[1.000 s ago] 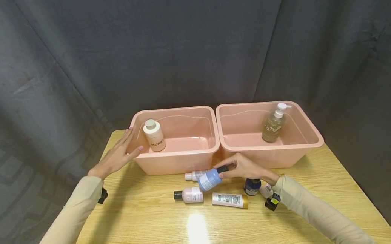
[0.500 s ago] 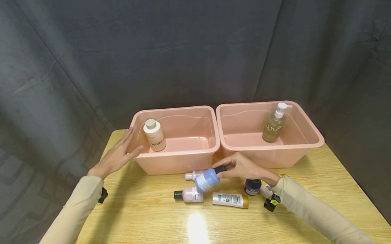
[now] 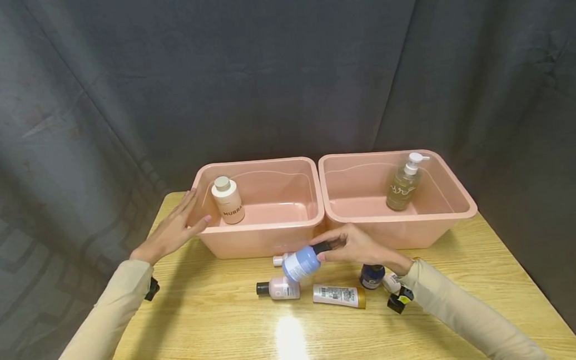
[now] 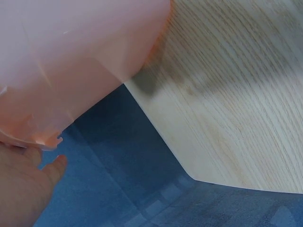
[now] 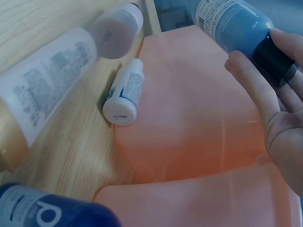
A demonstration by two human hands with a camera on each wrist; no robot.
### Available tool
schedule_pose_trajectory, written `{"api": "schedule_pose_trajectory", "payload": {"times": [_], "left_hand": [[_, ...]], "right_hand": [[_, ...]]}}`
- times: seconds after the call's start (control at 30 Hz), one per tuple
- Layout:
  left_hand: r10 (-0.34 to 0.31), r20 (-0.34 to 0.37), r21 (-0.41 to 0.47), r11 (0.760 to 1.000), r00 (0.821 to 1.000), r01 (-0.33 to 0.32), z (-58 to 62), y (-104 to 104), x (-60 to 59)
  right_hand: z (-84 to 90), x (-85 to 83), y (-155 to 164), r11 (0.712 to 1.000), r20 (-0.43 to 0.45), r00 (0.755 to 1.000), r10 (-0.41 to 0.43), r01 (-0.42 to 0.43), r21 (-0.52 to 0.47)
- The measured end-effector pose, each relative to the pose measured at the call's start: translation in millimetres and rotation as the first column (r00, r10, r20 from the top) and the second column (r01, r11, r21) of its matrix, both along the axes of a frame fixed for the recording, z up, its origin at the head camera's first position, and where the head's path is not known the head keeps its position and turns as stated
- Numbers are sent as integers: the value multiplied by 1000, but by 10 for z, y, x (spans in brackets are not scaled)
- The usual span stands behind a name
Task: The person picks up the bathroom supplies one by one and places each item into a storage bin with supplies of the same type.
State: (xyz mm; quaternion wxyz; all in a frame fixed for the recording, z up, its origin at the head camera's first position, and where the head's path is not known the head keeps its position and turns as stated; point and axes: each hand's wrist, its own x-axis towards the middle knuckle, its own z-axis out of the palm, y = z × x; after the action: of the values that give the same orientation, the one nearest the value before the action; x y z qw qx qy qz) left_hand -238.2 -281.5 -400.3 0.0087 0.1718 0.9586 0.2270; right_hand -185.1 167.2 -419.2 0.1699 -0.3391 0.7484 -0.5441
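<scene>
My right hand point(image 3: 355, 248) pinches a light blue bottle point(image 3: 301, 263) by its black cap, holding it tilted above the table in front of the bins. In the right wrist view the blue bottle point(image 5: 232, 23) is at the top, with fingers round the cap. Below it lie a pale pink bottle point(image 3: 284, 288) with a black cap and a small white bottle point(image 5: 124, 94), partly hidden in the head view. My left hand point(image 3: 171, 227) rests with extended fingers on the left rim of the left pink bin point(image 3: 259, 240). A white bottle point(image 3: 228, 201) stands inside that bin.
The right pink bin point(image 3: 397, 233) holds a pump bottle point(image 3: 403, 183). A white tube point(image 3: 336, 294) with a gold cap lies on the table point(image 3: 219, 341). Near my right wrist are a dark blue bottle point(image 3: 372, 276) and a whitish item point(image 3: 391, 281), partly covered.
My right hand has shifted slightly left with the light blue bottle, which now covers more of the small white bottle. The left hand stays where it was.
</scene>
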Motion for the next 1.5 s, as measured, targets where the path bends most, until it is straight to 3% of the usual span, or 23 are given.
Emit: {"api": "schedule_pose_trajectory", "payload": {"times": [0.53, 0.97, 1.5], "left_hand": [[0, 1, -4, 1000, 1000, 0, 6, 5, 11], [-3, 7, 0, 1000, 1000, 3, 1, -1, 6], [-7, 4, 1, 1000, 1000, 7, 0, -9, -3]], "right_hand": [[214, -49, -113, 992, -39, 995, -89, 85, -94], [331, -149, -177, 968, -1, 975, -223, 222, -117], [452, -311, -213, 950, 42, 962, -268, 272, -153]]}}
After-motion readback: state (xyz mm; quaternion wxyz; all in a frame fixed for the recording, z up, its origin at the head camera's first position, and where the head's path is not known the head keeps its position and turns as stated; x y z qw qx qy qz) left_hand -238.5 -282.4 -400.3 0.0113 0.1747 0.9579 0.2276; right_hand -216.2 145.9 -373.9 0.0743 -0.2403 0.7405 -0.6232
